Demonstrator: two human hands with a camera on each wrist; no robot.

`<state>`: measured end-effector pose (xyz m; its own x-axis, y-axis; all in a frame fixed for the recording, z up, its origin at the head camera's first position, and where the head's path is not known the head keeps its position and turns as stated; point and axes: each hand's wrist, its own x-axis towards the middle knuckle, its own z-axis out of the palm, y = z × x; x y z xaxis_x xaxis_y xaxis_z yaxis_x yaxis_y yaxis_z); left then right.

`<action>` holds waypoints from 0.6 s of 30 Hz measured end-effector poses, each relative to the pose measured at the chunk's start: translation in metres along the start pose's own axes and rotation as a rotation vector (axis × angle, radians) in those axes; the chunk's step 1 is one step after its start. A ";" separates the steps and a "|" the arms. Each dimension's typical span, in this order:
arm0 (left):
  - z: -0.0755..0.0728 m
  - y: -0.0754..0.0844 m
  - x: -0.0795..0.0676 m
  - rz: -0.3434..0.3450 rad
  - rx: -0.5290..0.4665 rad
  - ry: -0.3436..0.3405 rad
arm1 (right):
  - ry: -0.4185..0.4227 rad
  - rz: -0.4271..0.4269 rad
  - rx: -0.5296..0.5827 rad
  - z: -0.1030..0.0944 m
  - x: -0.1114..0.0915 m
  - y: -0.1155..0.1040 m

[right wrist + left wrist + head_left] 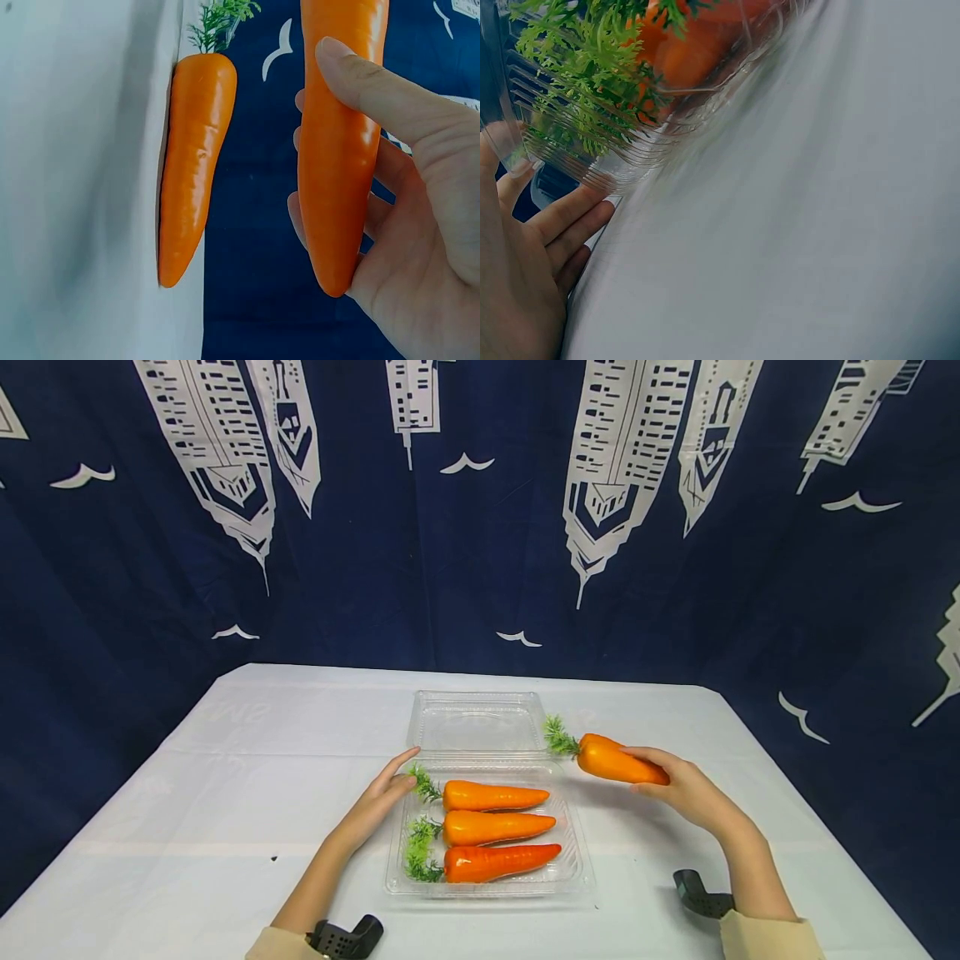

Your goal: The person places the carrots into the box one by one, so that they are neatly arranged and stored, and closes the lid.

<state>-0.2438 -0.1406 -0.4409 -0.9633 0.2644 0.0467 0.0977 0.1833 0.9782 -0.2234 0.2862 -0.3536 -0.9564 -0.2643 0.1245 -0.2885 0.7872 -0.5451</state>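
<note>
My hands were well apart. The right hand was wrapped around an orange carrot, held above the surface just right of a clear plastic box. My left hand, fingers pretty much straight, was up against the box's left side. Three more carrots lay inside, leafy ends left, with the lid open behind.

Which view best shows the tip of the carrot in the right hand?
The right wrist view: the tip of the carrot shows close up, uncovered by the right hand. In the head view, that hand hides it. The left wrist view doesn't show it.
</note>
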 end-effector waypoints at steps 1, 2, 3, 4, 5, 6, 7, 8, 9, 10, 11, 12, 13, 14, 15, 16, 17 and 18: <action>0.000 0.000 0.000 0.001 0.001 -0.001 | 0.001 -0.003 -0.001 0.000 0.000 -0.001; 0.000 0.001 0.000 0.003 0.005 -0.004 | 0.001 -0.002 0.000 0.000 0.000 -0.003; 0.000 0.001 -0.001 0.006 0.008 -0.006 | 0.001 -0.004 0.000 0.000 0.000 -0.004; 0.000 0.001 -0.001 0.008 0.009 -0.007 | -0.002 -0.005 0.001 0.000 0.000 -0.005; 0.000 0.001 0.000 0.012 0.013 -0.008 | -0.004 -0.005 0.001 0.000 0.000 -0.006; 0.000 0.001 0.000 0.014 0.016 -0.010 | -0.006 -0.006 -0.001 0.001 0.000 -0.007; 0.000 0.001 0.000 0.015 0.018 -0.011 | -0.008 -0.008 -0.002 0.001 0.000 -0.007; 0.000 0.001 0.000 0.014 0.020 -0.011 | -0.009 -0.010 -0.002 0.002 0.000 -0.008; 0.000 0.000 0.000 0.012 0.016 -0.009 | -0.008 -0.012 -0.003 0.002 0.000 -0.009; 0.000 0.000 0.000 0.010 0.017 -0.007 | -0.004 -0.013 -0.003 0.003 0.000 -0.010; 0.000 0.000 0.000 0.005 0.013 -0.004 | -0.001 -0.017 -0.007 0.003 0.000 -0.011; 0.000 0.000 0.000 0.001 0.010 -0.001 | 0.002 -0.024 -0.008 0.003 0.000 -0.012; 0.000 0.000 0.000 -0.002 0.009 0.002 | 0.005 -0.029 -0.008 0.003 0.000 -0.013; 0.000 0.000 0.000 -0.005 0.006 0.004 | 0.010 -0.033 -0.008 0.003 0.000 -0.015; 0.000 0.000 0.000 -0.008 0.001 0.007 | 0.013 -0.037 -0.007 0.002 0.000 -0.016; 0.000 0.000 0.000 -0.005 0.003 0.006 | 0.015 -0.041 -0.006 0.002 0.000 -0.017; 0.000 0.000 0.000 -0.006 -0.001 0.006 | 0.015 -0.045 -0.005 0.002 0.000 -0.018; 0.000 0.000 0.001 -0.004 -0.002 0.005 | 0.016 -0.048 -0.003 0.002 0.000 -0.019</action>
<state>-0.2443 -0.1405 -0.4409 -0.9648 0.2592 0.0436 0.0932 0.1823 0.9788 -0.2181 0.2694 -0.3450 -0.9420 -0.2930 0.1639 -0.3344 0.7755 -0.5355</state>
